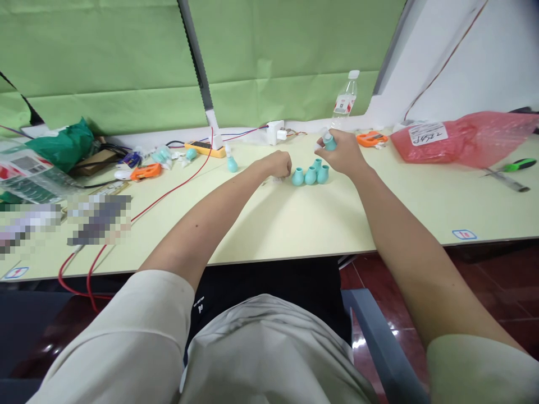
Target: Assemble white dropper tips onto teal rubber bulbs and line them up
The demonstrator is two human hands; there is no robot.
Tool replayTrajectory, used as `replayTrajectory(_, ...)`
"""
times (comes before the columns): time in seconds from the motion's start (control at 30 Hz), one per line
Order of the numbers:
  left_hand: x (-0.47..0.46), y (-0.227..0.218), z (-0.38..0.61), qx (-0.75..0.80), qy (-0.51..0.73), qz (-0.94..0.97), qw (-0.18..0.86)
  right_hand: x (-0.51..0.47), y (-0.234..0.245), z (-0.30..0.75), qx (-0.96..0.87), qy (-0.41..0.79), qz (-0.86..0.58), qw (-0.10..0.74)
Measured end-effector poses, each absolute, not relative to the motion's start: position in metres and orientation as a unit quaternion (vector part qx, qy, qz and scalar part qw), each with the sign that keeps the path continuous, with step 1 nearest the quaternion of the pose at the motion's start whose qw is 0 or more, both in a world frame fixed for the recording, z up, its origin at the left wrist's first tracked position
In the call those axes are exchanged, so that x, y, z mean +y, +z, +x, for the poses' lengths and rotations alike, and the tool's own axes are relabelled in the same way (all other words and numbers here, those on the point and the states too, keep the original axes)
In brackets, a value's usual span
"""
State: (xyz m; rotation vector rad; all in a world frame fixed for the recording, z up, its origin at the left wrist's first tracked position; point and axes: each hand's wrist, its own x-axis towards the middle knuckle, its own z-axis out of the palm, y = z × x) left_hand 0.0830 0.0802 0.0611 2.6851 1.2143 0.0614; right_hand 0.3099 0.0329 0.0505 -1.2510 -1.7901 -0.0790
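My right hand (343, 152) is closed around a small teal rubber bulb (329, 142) with a white tip, held just above the pale table (295, 224). Right below and left of it stand several more teal bulbs (310, 175) in a tight cluster. My left hand (278, 164) is curled into a fist on the table just left of that cluster; something small and pale lies under it, too small to name. One more teal bulb (232, 163) with a white nozzle stands alone further left.
A clear water bottle (345, 101) and a white power adapter (275, 133) stand at the back edge. A pink plastic bag (463, 137) and a green-handled screwdriver (511, 168) lie right. Orange tools (145, 171), a yellow device (206, 148), red wires (168, 193) and green bags (63, 146) crowd the left.
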Motion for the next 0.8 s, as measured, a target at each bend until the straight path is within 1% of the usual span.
replayTrajectory(0.27,0.076,0.0595,0.0835,0.415,0.054,0.902,0.102,0.0312,0.0517,0.309,-0.726,-0.019,-0.517,0.453)
replayTrajectory(0.43,0.0747,0.0586,0.0852,0.432,0.047,0.896,0.091,0.0311,0.0512,0.3092,-0.73,-0.02,-0.512,0.452)
replayTrajectory(0.57,0.0757,0.0565,0.0856,0.43,0.065,0.895,0.098,0.0308,0.0508,0.3094,-0.729,-0.021,-0.513,0.452)
replayTrajectory(0.8,0.0777,0.0643,0.0828,0.447,0.013,0.889,0.103,0.0306,0.051,0.3094,-0.732,-0.022,-0.51,0.451)
